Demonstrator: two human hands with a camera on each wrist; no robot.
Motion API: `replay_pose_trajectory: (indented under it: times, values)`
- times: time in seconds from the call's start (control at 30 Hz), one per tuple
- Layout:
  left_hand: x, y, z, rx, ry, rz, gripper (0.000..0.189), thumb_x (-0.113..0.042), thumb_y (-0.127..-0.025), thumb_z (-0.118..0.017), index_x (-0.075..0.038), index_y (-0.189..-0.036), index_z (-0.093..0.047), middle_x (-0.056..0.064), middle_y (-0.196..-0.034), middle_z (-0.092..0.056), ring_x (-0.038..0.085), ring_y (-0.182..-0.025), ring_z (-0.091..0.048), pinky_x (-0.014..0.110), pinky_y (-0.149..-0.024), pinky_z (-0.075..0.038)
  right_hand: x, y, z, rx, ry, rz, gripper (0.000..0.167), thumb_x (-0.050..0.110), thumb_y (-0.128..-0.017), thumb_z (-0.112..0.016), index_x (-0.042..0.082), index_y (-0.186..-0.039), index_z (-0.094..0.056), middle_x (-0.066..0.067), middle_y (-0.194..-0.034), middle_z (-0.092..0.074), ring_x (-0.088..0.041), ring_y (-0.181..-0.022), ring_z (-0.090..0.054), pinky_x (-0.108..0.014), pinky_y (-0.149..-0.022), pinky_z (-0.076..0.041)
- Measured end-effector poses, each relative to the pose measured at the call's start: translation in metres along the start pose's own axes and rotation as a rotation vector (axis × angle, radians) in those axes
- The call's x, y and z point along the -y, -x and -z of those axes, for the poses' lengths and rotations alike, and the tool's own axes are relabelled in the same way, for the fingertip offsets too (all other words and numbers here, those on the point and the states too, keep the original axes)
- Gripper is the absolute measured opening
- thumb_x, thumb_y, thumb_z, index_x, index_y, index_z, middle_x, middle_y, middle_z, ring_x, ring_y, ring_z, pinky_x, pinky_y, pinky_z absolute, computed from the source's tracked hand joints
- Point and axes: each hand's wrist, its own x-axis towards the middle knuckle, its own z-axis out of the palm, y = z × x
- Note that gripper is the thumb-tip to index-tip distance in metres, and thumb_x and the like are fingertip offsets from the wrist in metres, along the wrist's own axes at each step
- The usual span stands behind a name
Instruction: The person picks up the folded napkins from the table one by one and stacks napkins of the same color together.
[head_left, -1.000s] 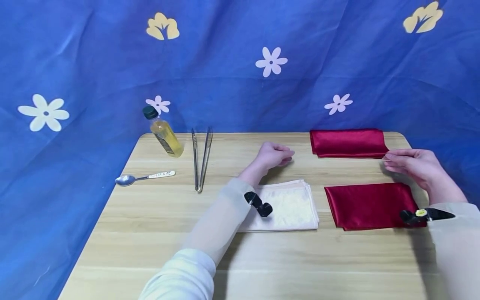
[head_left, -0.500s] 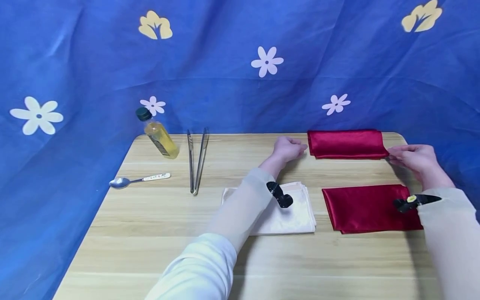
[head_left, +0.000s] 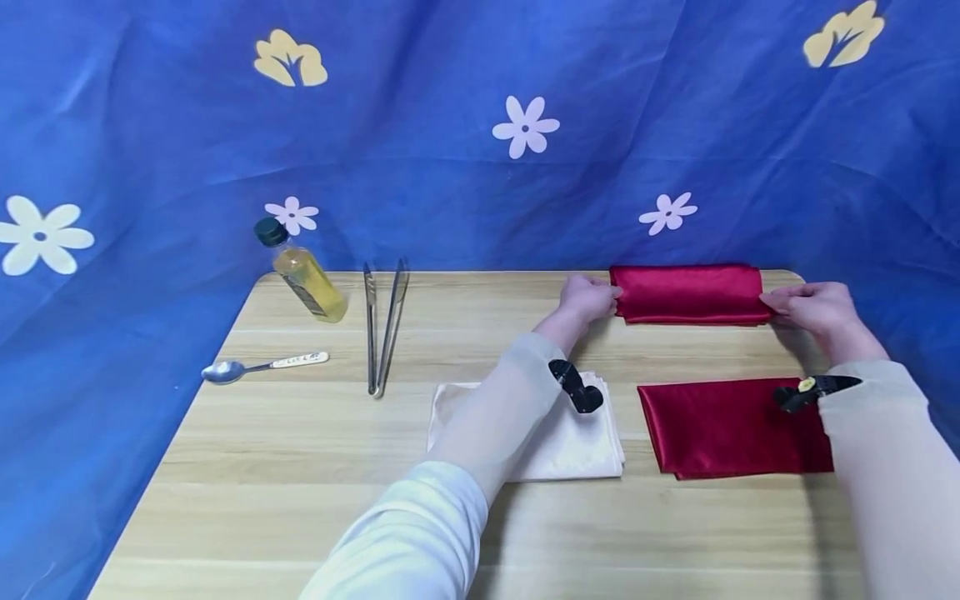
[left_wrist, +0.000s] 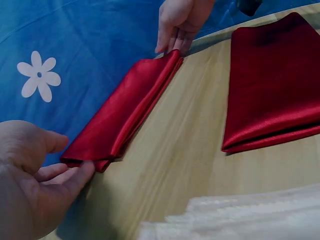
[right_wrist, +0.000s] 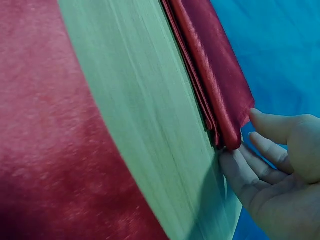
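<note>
Cloth (head_left: 690, 293), red, folded, on counter (head_left: 300, 517) beside blue curtain (head_left: 450, 192). We see right fingers (right_wrist: 237, 167) pinching one end; left fingers (left_wrist: 79, 181) touch the other, thumb (left_wrist: 54, 142) apart. Uneven lifting, we judge, could unfold it.

A shiny red cloth (head_left: 686, 294) lies folded in a long, thin strip, going side to side, halfway up the head view's right part.

The head view is bright, shadows falling across the table (head_left: 277, 508). Wrist views are dimmer; the white cloth (left_wrist: 250, 216) seems blurred.
</note>
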Motion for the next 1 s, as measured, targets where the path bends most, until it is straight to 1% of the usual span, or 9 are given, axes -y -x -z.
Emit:
replay_pose_trajectory:
  times: [0.07,0.13,0.23,0.33,0.43,0.6,0.8,0.87,1.0]
  values:
    - [-0.002,-0.001,-0.003,0.012,0.064,0.018,0.022,0.003,-0.098,-0.071,0.011,-0.118,-0.067,0.015,-0.092,-0.073,0.031,-0.091,-0.076,0.034,-0.084,-0.064,-0.001,-0.002,-0.002,-0.005,0.028,-0.006,0.011,0.029,-0.099,-0.078,0.019,-0.096,-0.075,0.021,-0.080,-0.068,0.005,-0.075,-0.067,-0.017,-0.069,-0.059]
    - [-0.003,-0.002,-0.005,0.035,0.113,0.033,0.022,0.005,-0.100,-0.068,0.014,-0.120,-0.063,0.015,-0.090,-0.070,0.027,-0.083,-0.075,0.032,-0.084,-0.063,-0.001,-0.004,-0.004,-0.023,0.082,-0.014,0.018,0.032,-0.098,-0.078,0.014,-0.101,-0.077,0.022,-0.081,-0.065,0.005,-0.077,-0.064,-0.018,-0.069,-0.057]
    - [-0.005,-0.004,-0.008,0.078,0.130,0.061,0.016,0.001,-0.102,-0.068,0.011,-0.114,-0.063,0.011,-0.081,-0.066,0.016,-0.065,-0.066,0.021,-0.069,-0.061,-0.002,-0.006,-0.009,-0.074,0.179,-0.029,0.031,0.038,-0.097,-0.079,0.008,-0.107,-0.078,0.016,-0.089,-0.063,-0.005,-0.089,-0.059,-0.018,-0.072,-0.051]
    - [-0.007,-0.005,-0.010,0.120,0.091,0.079,0.013,-0.005,-0.103,-0.070,0.005,-0.104,-0.062,0.007,-0.072,-0.061,0.010,-0.055,-0.054,0.013,-0.053,-0.048,0.000,-0.008,-0.014,-0.107,0.257,-0.041,0.044,0.041,-0.096,-0.078,0.000,-0.113,-0.076,0.004,-0.100,-0.062,-0.018,-0.101,-0.052,-0.021,-0.075,-0.045]
    - [-0.008,-0.006,-0.011,0.130,0.042,0.093,0.017,-0.010,-0.103,-0.072,0.000,-0.093,-0.061,0.005,-0.066,-0.057,0.008,-0.050,-0.048,0.012,-0.046,-0.038,0.004,-0.012,-0.020,-0.109,0.327,-0.047,0.037,0.037,-0.098,-0.077,0.001,-0.093,-0.072,-0.007,-0.095,-0.060,-0.028,-0.098,-0.051,-0.028,-0.074,-0.043]
    - [-0.008,-0.012,-0.011,0.139,-0.055,0.057,0.036,-0.013,-0.100,-0.076,-0.009,-0.073,-0.052,-0.002,-0.061,-0.047,0.008,-0.048,-0.042,0.016,-0.047,-0.035,0.014,-0.014,-0.026,-0.091,0.417,-0.021,0.041,0.032,-0.099,-0.075,0.011,-0.068,-0.059,-0.009,-0.080,-0.052,-0.032,-0.085,-0.048,-0.038,-0.073,-0.041]
    - [0.002,-0.021,-0.009,0.066,-0.304,-0.070,0.023,-0.022,-0.095,-0.083,-0.008,-0.093,-0.064,-0.003,-0.091,-0.057,0.011,-0.082,-0.051,0.020,-0.072,-0.045,0.019,-0.015,-0.030,-0.078,0.480,-0.001,0.044,0.030,-0.100,-0.073,0.013,-0.064,-0.056,-0.005,-0.067,-0.050,-0.029,-0.072,-0.048,-0.039,-0.068,-0.040]
    - [0.006,-0.023,-0.008,0.047,-0.246,-0.063,0.023,-0.019,-0.094,-0.084,-0.005,-0.103,-0.068,0.000,-0.098,-0.062,0.013,-0.085,-0.055,0.022,-0.076,-0.050,0.018,-0.015,-0.032,-0.074,0.490,0.012,0.044,0.030,-0.099,-0.074,0.014,-0.062,-0.057,-0.002,-0.065,-0.049,-0.027,-0.070,-0.048,-0.038,-0.067,-0.040]
    - [0.015,-0.027,-0.007,0.031,-0.119,-0.057,0.020,-0.009,-0.092,-0.084,0.002,-0.102,-0.070,0.004,-0.093,-0.063,0.013,-0.075,-0.057,0.024,-0.068,-0.052,0.017,-0.017,-0.032,-0.070,0.490,0.056,0.046,0.025,-0.096,-0.076,0.017,-0.056,-0.056,0.002,-0.060,-0.046,-0.023,-0.068,-0.045,-0.034,-0.063,-0.038]
